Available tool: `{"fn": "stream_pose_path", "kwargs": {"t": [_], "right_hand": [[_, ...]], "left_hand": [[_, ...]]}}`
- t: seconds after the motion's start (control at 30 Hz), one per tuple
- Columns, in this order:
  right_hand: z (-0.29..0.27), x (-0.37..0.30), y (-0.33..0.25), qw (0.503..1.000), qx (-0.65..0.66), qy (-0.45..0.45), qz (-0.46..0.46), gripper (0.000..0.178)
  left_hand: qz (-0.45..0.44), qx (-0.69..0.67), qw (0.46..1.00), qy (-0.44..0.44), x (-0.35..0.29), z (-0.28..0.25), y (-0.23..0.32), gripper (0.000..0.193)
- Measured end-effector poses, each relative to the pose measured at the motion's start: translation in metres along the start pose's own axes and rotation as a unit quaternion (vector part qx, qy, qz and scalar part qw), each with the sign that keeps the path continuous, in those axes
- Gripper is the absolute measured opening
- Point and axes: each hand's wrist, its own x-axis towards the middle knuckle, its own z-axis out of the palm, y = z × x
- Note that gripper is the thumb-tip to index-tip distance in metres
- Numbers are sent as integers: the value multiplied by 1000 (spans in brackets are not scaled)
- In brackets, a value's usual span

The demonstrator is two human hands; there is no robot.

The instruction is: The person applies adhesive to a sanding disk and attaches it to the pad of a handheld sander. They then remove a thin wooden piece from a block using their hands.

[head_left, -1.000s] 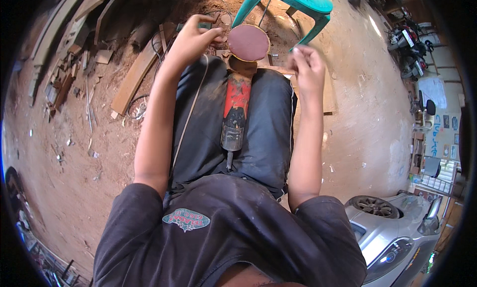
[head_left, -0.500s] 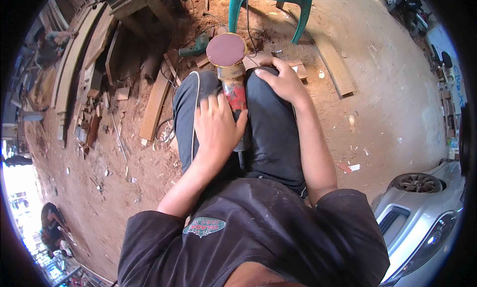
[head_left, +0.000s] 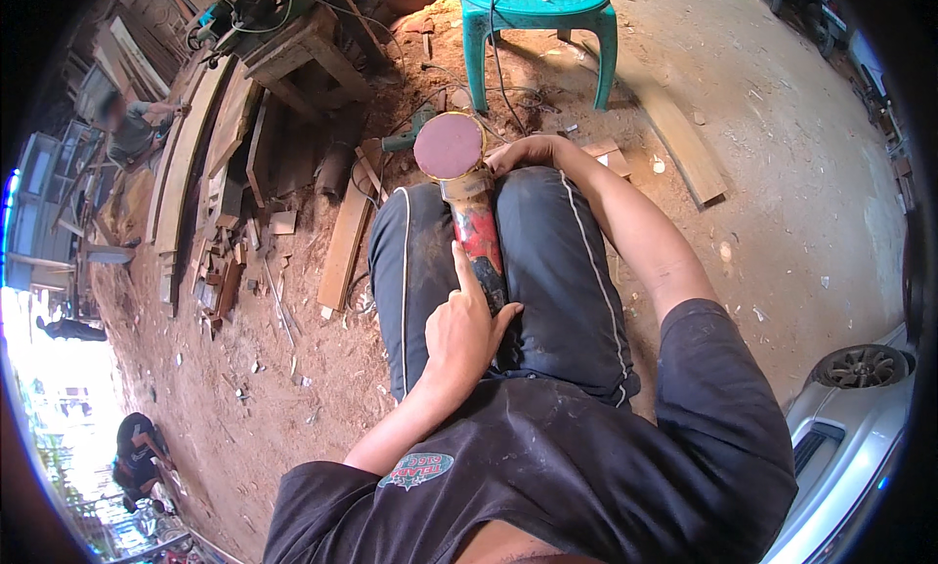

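An angle grinder (head_left: 479,234) with a red and black body lies between my thighs, its head away from me. A round, reddish-brown sanding disc (head_left: 449,146) with a yellowish rim faces up on it. My left hand (head_left: 457,337) lies over the black rear part of the grinder, thumb on one side. Its index finger stretches along the red body and the other fingers are curled. Beyond my right knee, my right hand (head_left: 510,156) has curled fingers against the grinder's head beside the disc; its fingertips are partly hidden.
Ahead stands a green plastic stool (head_left: 535,5). A green power drill (head_left: 410,134) and cables lie on the dirt floor. Planks (head_left: 674,139) lie at right; stacked boards (head_left: 195,154) and a wooden bench (head_left: 303,61) stand left. A silver car (head_left: 850,437) is at lower right. Other people are at left.
My right hand has left the top of my right knee and curled in by the grinder's head. My left hand has slid back along the grinder, index finger now extended. The view has shifted.
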Motion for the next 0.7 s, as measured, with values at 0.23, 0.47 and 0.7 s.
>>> {"fn": "stream_pose_path", "kwargs": {"t": [0.23,0.47,0.7], "right_hand": [[-19,18,19,997,2,8,71,33],[-12,25,-11,964,-252,-85,18,36],[9,30,-39,990,-102,-78,52,49]], "left_hand": [[-18,-58,998,-16,12,-1,-1,110],[-37,-108,993,-17,13,-5,-3,105],[-16,-209,978,12,11,-5,-30,102]]}}
